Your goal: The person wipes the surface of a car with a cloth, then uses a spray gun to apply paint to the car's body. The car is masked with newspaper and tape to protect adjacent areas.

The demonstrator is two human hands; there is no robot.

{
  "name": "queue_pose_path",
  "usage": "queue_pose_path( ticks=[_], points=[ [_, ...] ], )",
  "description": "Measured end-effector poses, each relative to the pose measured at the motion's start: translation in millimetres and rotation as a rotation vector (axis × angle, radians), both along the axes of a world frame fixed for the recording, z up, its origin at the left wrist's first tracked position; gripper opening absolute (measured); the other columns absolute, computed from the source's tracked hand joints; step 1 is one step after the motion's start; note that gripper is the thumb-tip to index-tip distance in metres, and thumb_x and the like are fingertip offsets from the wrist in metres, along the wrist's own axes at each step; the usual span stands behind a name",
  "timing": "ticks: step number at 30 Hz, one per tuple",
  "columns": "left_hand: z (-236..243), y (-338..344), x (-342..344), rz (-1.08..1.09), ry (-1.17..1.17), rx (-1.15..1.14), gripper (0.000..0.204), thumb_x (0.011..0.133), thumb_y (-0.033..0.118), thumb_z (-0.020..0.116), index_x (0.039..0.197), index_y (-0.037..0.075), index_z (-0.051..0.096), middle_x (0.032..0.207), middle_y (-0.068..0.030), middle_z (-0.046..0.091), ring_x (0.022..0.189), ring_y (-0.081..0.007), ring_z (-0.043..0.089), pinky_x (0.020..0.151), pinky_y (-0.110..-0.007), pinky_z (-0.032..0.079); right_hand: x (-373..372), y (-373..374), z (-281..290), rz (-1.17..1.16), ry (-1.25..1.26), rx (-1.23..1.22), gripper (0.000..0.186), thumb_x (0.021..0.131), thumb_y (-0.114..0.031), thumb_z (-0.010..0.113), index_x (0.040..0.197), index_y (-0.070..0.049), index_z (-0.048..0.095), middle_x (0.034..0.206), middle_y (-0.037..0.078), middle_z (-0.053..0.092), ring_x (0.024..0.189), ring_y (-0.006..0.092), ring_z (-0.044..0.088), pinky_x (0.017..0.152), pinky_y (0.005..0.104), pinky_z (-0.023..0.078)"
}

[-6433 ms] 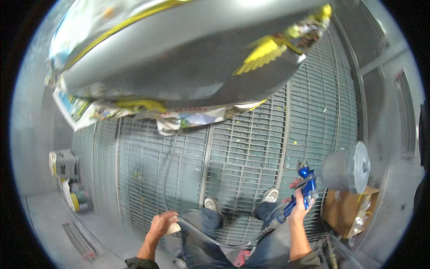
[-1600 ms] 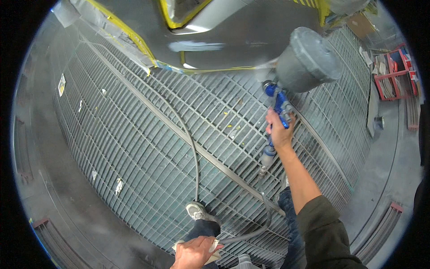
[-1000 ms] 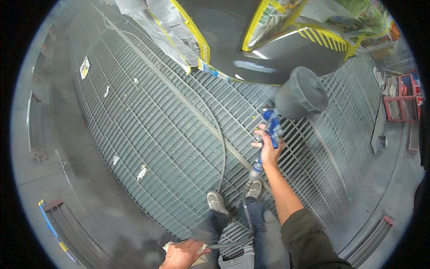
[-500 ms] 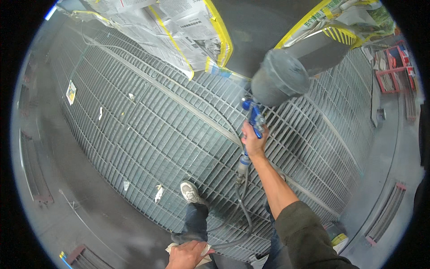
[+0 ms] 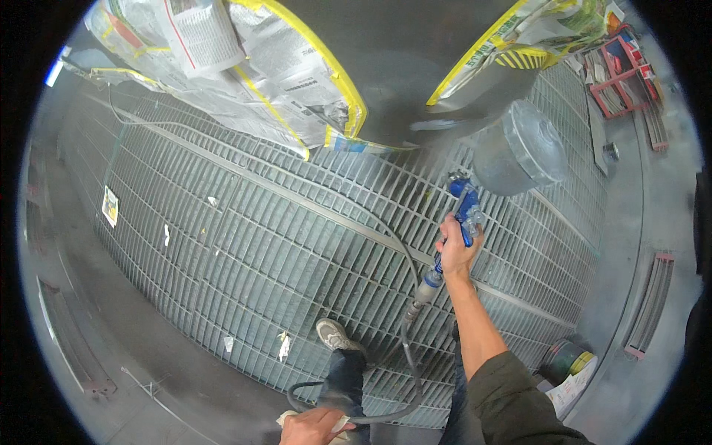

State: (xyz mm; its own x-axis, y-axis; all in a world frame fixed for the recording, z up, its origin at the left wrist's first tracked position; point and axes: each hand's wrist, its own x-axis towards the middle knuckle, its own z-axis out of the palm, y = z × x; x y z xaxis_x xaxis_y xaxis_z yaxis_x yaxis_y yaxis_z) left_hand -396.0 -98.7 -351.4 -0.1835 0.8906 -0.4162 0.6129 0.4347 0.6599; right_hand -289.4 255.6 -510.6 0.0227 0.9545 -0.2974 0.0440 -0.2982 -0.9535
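My right hand [image 5: 461,251] is closed round the grip of a blue spray gun [image 5: 466,204], which has a large translucent grey cup [image 5: 519,148] on it. A grey air hose [image 5: 414,363] runs from the gun's handle down to my left hand. At the lower edge my left hand [image 5: 315,428] is closed on a cream cloth [image 5: 344,424]; the hose passes beside it, and whether the fingers hold the hose too is hidden. Ahead of the gun is a dark grey panel [image 5: 400,67] with a pale streak low on it. Newspaper masking [image 5: 289,67] edged with yellow tape borders the panel.
Metal floor grating [image 5: 282,245] lies underfoot, with paper scraps [image 5: 284,345] on it. Another hose [image 5: 348,200] crosses the grating. A tin [image 5: 571,360] stands at lower right, and a red rack [image 5: 619,78] at far right. My shoe [image 5: 335,334] is near the middle.
My right hand has moved the spray gun to the right and slightly down, and its cup has swung away from the panel. A pale streak now shows on the panel. The view has shifted a little.
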Motion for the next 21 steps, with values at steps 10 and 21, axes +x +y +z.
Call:
queue_pose_path(
  ticks=[10, 21],
  points=[
    [40, 24, 1, -0.007, -0.02, 0.004, 0.022, 0.084, 0.025, 0.075, 0.097, 0.008, 0.069, 0.084, -0.0113, 0.068, 0.071, -0.0303, 0.065, 0.059, -0.042, 0.049, -38, -10, 59, 0.342, 0.27, -0.044, 0.016, 0.091, -0.015, 0.065, 0.087, 0.001, 0.064, 0.067, 0.004, 0.059, 0.05, 0.0097, 0.052, 0.045, 0.0235, 0.043],
    [64, 14, 5, -0.048, 0.023, -0.038, 0.022, 0.085, 0.029, 0.073, 0.091, 0.009, 0.067, 0.082, -0.0096, 0.065, 0.069, -0.03, 0.064, 0.057, -0.042, 0.047, -45, -12, 103, 0.345, 0.242, -0.019, 0.012, 0.091, -0.012, 0.064, 0.096, -0.001, 0.066, 0.075, 0.001, 0.061, 0.055, 0.0055, 0.05, 0.045, 0.0221, 0.04]
  ],
)
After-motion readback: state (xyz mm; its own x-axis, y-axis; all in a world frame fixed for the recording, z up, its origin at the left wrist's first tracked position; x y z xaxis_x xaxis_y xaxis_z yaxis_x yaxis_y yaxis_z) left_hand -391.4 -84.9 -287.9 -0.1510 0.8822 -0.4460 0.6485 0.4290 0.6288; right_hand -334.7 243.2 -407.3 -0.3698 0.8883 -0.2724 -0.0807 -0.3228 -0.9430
